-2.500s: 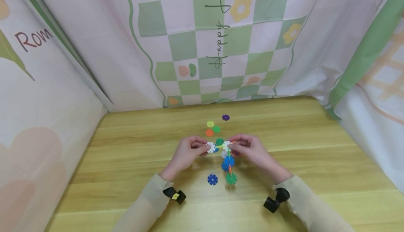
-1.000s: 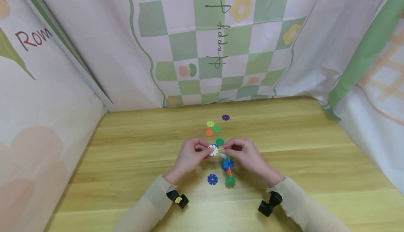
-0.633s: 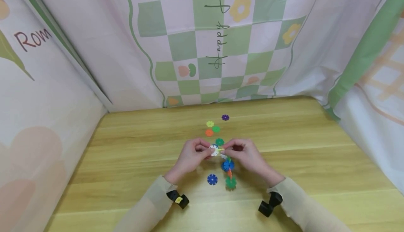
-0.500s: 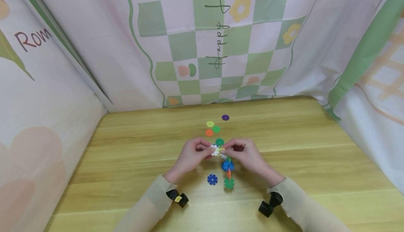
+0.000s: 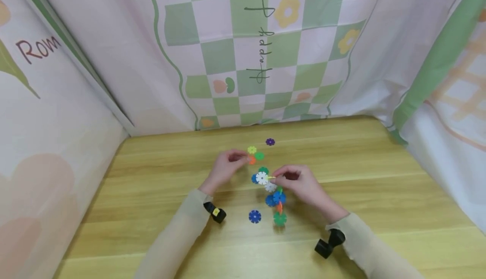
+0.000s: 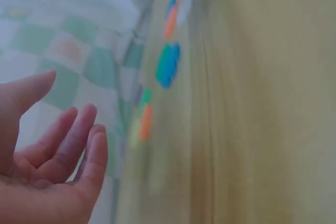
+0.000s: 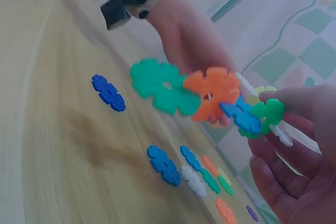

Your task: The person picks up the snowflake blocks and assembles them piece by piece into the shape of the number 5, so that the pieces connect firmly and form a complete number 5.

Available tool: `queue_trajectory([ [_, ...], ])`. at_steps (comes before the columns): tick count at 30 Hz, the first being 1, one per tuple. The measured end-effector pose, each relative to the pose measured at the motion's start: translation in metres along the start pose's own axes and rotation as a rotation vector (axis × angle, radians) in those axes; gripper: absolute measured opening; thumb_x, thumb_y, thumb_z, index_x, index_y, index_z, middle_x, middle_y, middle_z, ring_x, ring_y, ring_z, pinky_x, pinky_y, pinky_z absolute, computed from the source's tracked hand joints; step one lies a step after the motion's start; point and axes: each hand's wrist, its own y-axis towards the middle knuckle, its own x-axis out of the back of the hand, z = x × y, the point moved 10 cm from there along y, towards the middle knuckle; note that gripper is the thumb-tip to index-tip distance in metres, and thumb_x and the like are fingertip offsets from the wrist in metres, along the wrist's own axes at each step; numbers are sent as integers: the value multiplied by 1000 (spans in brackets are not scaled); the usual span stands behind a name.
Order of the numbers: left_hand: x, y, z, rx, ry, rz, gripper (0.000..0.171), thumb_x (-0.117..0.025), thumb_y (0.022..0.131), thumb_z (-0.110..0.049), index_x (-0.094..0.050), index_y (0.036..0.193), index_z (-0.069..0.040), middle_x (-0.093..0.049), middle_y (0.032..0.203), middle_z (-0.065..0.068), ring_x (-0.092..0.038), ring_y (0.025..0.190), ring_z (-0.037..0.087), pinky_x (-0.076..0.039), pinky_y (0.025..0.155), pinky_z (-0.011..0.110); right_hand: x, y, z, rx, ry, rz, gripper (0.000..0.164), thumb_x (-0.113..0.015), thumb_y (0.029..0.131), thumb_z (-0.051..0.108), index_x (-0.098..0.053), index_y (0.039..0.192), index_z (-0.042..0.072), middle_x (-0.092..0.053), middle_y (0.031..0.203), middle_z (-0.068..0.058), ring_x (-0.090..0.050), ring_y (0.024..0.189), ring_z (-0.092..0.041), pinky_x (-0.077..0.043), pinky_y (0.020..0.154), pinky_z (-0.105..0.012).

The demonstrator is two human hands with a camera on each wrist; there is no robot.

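Note:
My right hand (image 5: 301,182) pinches a chain of interlocking snowflake discs (image 7: 212,95) above the table. Its white disc (image 5: 262,178) points left, joined by a yellow disc seen edge-on. A blue disc (image 5: 279,198), an orange one and a green disc (image 5: 280,219) hang toward the front. My left hand (image 5: 224,167) is off the chain, with its fingertips overlapping a loose orange disc (image 5: 252,160) in the head view. In the left wrist view the left hand (image 6: 58,166) has loosely bent fingers parted from the thumb and nothing between them.
Loose discs lie on the wooden table (image 5: 159,211): yellow (image 5: 252,149), light green (image 5: 259,155) and purple (image 5: 270,142) at the back, and dark blue (image 5: 255,216) at the front. Another orange disc (image 7: 226,211) shows in the right wrist view. A checked curtain (image 5: 250,59) stands behind.
Earlier both hands held the chain, the left pinching its white disc. The left hand has let go and moved back toward the loose orange disc. The right hand still holds the chain.

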Motion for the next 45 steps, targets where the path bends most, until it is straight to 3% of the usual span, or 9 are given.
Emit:
queue_trajectory([
  [8, 0, 33, 25, 78, 58, -16, 45, -82, 89, -28, -69, 125, -3, -70, 113, 6, -64, 105, 22, -54, 92, 35, 1, -1, 0, -10, 9, 1, 12, -77, 92, 14, -77, 101, 6, -74, 98, -7, -67, 86, -26, -57, 73, -30],
  [15, -6, 43, 24, 87, 174, 46, 48, -88, 82, -26, -71, 122, -5, -71, 107, 2, -65, 98, 18, -54, 89, 33, 3, -1, 1, -9, 17, -2, 12, -78, 92, 14, -77, 100, 6, -74, 99, -7, -68, 87, -26, -57, 74, -30],
  [25, -17, 45, 17, 87, 313, 56, 29, -86, 83, -16, -74, 107, -6, -66, 92, 1, -61, 83, 17, -52, 75, 29, 4, -3, 2, -7, 30, 6, 11, -77, 92, 12, -76, 100, 5, -73, 99, -8, -68, 87, -26, -58, 75, -30],
  [35, -11, 41, 20, 73, 236, 8, 27, -84, 86, -10, -67, 106, -7, -67, 95, 5, -63, 87, 21, -54, 76, 33, 6, -5, 1, -14, 26, 1, 11, -77, 93, 14, -76, 100, 6, -74, 99, -8, -68, 88, -29, -58, 75, -31],
  [45, 5, 18, 21, 64, 148, 1, 19, -82, 88, -18, -74, 102, -7, -71, 94, 2, -67, 86, 18, -57, 75, 32, 10, -5, -4, -20, 22, -16, 12, -77, 92, 14, -76, 101, 5, -74, 99, -8, -68, 89, -27, -58, 77, -31],
])
